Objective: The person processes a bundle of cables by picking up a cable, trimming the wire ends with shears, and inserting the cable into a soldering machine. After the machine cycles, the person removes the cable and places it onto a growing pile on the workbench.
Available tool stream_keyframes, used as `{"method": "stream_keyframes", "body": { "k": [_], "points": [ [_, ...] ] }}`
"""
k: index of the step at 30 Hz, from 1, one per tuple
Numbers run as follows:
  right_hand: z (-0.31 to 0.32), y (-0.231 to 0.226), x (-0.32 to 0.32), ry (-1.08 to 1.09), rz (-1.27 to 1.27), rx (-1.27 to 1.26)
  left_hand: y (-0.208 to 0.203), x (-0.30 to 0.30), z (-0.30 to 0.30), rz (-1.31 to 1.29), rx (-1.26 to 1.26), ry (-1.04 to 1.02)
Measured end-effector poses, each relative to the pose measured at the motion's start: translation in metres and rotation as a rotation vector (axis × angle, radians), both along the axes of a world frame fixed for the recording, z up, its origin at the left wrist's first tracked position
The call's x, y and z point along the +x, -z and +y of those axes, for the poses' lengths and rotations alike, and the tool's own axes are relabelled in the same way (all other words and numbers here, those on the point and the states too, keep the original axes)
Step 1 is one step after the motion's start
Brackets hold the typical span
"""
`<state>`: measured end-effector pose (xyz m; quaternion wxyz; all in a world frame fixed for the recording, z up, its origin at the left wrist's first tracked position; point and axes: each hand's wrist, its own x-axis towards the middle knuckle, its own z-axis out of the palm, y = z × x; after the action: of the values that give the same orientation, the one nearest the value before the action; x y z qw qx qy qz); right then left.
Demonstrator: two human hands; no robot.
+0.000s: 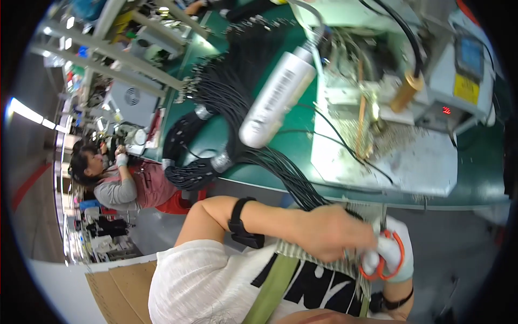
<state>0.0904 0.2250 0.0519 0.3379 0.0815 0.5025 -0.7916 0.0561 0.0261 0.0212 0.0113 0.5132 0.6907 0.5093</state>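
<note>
My left hand (330, 233) is closed around a thick bundle of thin black cables (291, 181) that hangs off the front edge of the green bench (291, 146). A black band sits on that forearm. Just to its right, my right hand (396, 256), in a white glove, has its fingers through the orange handles of a pair of scissors (384, 258). The scissor blades point up toward the bench edge, close to the cables. The blade tips are hard to make out. The two hands touch over my lap.
A silver bottle (276, 100) hangs above the cable pile. A white work plate (399, 162) with a brass cylinder (406, 92) and a grey box with a red display (447, 110) stands at right. A seated co-worker (127, 186) is at left, cardboard (116, 286) below.
</note>
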Motion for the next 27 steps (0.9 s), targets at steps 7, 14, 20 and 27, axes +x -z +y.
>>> {"method": "stream_keyframes", "body": {
  "k": [7,14,20,27],
  "points": [
    [-0.032,0.012,-0.021,0.125,0.868,0.748,-0.022,-0.010,-0.020,-1.328,0.144,-0.213],
    [-0.024,0.008,-0.032,0.094,0.062,0.032,-0.015,-0.008,-0.023,-0.770,0.000,-0.302],
    [-0.033,0.026,-0.021,0.299,1.156,0.967,-0.014,-0.007,-0.022,-0.687,-0.004,-0.541],
    [-0.029,0.012,-0.016,0.046,1.301,1.381,-0.006,-0.012,-0.014,-0.701,-0.025,-0.598]
  ]
}}
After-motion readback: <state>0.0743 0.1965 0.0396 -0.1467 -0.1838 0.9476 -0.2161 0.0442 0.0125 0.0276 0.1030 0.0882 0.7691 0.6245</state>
